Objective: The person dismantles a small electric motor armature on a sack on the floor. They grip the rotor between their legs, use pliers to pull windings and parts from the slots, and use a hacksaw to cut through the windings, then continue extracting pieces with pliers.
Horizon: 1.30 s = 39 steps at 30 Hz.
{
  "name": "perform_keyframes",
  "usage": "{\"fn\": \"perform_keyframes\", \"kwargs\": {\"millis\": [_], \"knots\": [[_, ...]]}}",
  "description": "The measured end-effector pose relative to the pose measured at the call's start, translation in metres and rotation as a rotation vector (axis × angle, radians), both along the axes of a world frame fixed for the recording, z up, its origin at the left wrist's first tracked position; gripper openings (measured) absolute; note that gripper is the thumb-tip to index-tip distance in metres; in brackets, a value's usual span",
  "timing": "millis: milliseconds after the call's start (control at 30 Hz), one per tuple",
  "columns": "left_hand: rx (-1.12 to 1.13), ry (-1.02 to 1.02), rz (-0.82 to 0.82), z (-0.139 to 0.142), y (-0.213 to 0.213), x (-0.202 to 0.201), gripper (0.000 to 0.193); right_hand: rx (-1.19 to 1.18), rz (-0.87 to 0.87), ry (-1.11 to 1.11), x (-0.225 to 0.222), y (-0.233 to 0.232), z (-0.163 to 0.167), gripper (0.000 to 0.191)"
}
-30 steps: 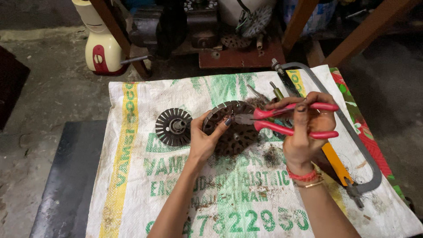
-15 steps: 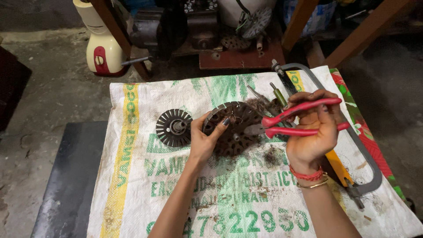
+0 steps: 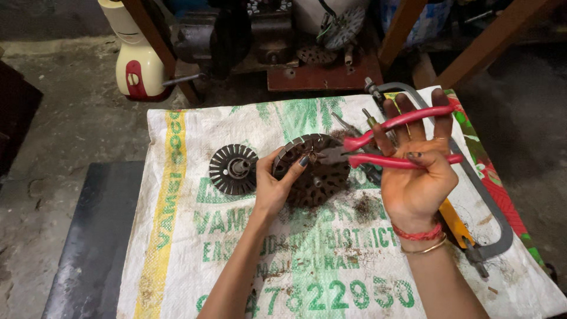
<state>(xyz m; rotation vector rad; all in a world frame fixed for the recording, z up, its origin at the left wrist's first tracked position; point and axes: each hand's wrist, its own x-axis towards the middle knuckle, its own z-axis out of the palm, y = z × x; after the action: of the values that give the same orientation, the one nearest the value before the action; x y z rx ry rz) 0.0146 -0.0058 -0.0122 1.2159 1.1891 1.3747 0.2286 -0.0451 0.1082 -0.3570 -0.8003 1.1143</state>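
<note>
You are tipping the round slotted motor core (image 3: 313,171) up on its edge with your left hand (image 3: 277,189), thumb and fingers (image 3: 293,167) wrapped over its near rim, so that its flat face is turning toward the tool instead of lying flat on the woven sack (image 3: 195,236); held that way, it looks braced against any pull coming from the right. Your right hand (image 3: 416,177) is carrying the red-handled pliers (image 3: 390,142) with their nose reaching in at the upper face of the core. The palm is facing up and the fingers are spreading wide, almost straight, so the two red handles are standing well apart and resting loosely across them rather than being squeezed; whether the nose is biting anything, the view is too small to tell. Your left forearm is coming up the middle of the sack with the wrist bent slightly inward; your right forearm is rising from the lower right with the wrist cocked back. The core is sitting near the middle of the sack, with a smaller finned disc (image 3: 234,169) lying flat just to its left and a hacksaw (image 3: 472,195) stretching along the right edge behind your right hand.
</note>
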Motion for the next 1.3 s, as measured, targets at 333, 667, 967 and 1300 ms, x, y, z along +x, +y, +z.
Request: {"fn": "perform_keyframes", "kwargs": {"millis": [333, 667, 967, 1300], "knots": [[0.002, -0.03, 0.04, -0.005, 0.0, 0.001, 0.064, 0.073, 0.11, -0.064, -0.009, 0.001, 0.0, 0.091], [0.08, 0.143, 0.083, -0.021, 0.002, -0.004, 0.079, 0.086, 0.042, -0.087, -0.006, 0.008, -0.021, 0.011], [0.04, -0.071, -0.055, -0.002, 0.001, 0.0, 0.054, -0.031, 0.084, -0.02, 0.007, 0.008, -0.016, 0.02], [0.004, 0.046, -0.075, 0.006, -0.008, 0.004, 0.042, -0.254, 0.059, 0.408, 0.021, 0.031, -0.032, 0.029]]}}
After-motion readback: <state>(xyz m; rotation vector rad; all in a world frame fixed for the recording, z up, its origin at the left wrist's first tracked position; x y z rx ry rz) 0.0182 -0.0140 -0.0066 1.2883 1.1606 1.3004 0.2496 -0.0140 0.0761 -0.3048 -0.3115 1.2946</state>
